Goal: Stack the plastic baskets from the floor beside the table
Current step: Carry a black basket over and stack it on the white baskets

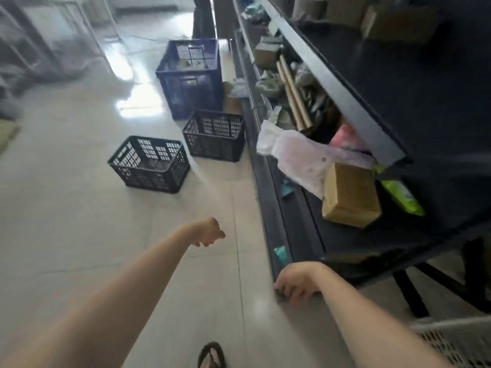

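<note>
your left hand (207,235) hangs out over the pale tiled floor (79,235), fingers curled loosely inward, its grip closed on nothing. your right hand (297,284) sits lower and nearer the desk (398,75), fingers bent down at the dark lower edge of its frame; whether that grip actually holds the edge, i cannot tell (the fingertips are blurred).

ahead of you on the floor, three baskets stand beside the desk. the nearest black basket (150,164) sits out in the open, upright and apart from the others. the second black basket (214,135) stands just beside the desk's frame. behind it, touching or nearly so, rises the tall blue crate (190,78), with something pale lying inside.

the shelf under the desk top is crowded: a brown cardboard box (349,196), a white plastic bag (300,155) spilling over the edge, a green packet (403,196). a white basket (457,341) shows at the bottom right corner, and your sandalled foot (211,355) pokes in at the bottom.
</note>
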Demonstrator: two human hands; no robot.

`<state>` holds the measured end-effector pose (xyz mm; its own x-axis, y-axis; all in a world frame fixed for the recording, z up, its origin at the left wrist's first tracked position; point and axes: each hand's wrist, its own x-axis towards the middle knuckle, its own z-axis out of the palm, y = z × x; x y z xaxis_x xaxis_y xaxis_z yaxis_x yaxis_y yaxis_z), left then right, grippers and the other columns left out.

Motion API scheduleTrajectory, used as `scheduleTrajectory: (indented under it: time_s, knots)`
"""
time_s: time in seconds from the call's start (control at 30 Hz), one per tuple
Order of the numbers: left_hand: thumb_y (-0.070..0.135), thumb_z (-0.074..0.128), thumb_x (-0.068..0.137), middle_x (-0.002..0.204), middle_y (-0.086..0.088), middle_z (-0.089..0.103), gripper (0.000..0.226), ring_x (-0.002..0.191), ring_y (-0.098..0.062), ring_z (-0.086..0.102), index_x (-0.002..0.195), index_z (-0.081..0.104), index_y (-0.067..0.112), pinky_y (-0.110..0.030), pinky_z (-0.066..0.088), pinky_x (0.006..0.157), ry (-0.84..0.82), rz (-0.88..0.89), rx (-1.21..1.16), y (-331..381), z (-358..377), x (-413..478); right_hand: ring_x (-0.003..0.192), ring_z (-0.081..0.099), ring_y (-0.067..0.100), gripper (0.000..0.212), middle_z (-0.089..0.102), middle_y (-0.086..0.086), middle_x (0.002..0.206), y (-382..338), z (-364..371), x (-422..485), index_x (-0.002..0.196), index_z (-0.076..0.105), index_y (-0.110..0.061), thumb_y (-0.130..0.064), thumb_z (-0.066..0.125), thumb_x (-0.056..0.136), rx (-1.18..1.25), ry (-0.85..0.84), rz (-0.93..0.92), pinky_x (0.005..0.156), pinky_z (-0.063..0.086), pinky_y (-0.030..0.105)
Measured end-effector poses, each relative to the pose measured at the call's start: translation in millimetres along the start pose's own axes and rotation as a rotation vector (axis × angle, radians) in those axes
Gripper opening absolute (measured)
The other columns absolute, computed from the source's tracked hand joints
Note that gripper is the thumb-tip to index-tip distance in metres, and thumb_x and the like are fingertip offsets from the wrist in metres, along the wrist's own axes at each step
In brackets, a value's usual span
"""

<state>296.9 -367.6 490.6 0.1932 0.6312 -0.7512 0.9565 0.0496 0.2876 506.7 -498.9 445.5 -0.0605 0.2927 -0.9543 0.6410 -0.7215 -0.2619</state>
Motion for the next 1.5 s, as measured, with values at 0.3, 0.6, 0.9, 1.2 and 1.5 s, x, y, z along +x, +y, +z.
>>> scheduleTrajectory:
  time_s: [0.3, 0.6, 0.9, 1.2, 1.5]
  knots:
    - [0.024, 0.05, 0.091, 0.091, -0.011, 0.059, 0.019, 0.079, -0.025, 0.057, 0.099, 0.056, 0.008, -0.025, 0.038, 0.058, 0.211, -0.127, -0.119, -185.6, -185.6, 28.5, 0.095, 0.064, 0.022, 0.042, 0.058, 0.011, 0.121, -251.7, -36.4, 35.0, 0.133, 0.046, -0.012, -0.028, 0.047, 0.094, -0.265, 0.177, -0.213, 0.083, 0.052, 0.034]
    - [0.022, 0.05, 0.091, 0.1, -0.016, 0.061, 0.023, 0.09, -0.028, 0.06, 0.102, 0.057, 0.003, -0.03, 0.046, 0.066, 0.259, -0.174, -0.125, -235.3, -312.4, 134.7, 0.102, 0.066, 0.029, 0.04, 0.059, 0.016, 0.123, -424.0, -153.8, 110.5, 0.13, 0.048, -0.009, -0.024, 0.047, 0.093, -0.362, 0.226, -0.204, 0.089, 0.052, 0.038]
    - [0.023, 0.047, 0.092, 0.137, -0.016, 0.051, 0.042, 0.126, -0.029, 0.049, 0.128, 0.05, 0.002, -0.032, 0.04, 0.099, 0.362, -0.332, -0.037, -279.2, -457.5, 221.1, 0.077, 0.064, 0.024, 0.032, 0.06, 0.01, 0.094, -615.3, -274.1, 174.1, 0.117, 0.055, -0.005, -0.02, 0.046, 0.09, -0.57, 0.327, -0.234, 0.069, 0.048, 0.03]
    - [0.022, 0.044, 0.088, 0.137, -0.015, 0.05, 0.042, 0.125, -0.031, 0.048, 0.127, 0.049, 0.007, -0.035, 0.043, 0.098, 0.352, -0.443, -0.002, -407.4, -579.9, 349.4, 0.076, 0.063, 0.023, 0.027, 0.058, 0.008, 0.09, -793.7, -292.3, 281.7, 0.114, 0.055, -0.007, -0.02, 0.047, 0.091, -0.559, 0.234, -0.176, 0.066, 0.047, 0.027]
    - [0.028, 0.046, 0.087, 0.133, -0.011, 0.053, 0.042, 0.12, -0.029, 0.053, 0.125, 0.049, 0.012, -0.036, 0.046, 0.095, 0.361, -0.451, -0.062, -516.0, -708.1, 522.6, 0.06, 0.054, 0.022, 0.019, 0.052, 0.011, 0.083, -911.5, -305.9, 432.9, 0.1, 0.051, -0.008, -0.018, 0.049, 0.085, -0.312, 0.299, 0.017, 0.055, 0.038, 0.021]
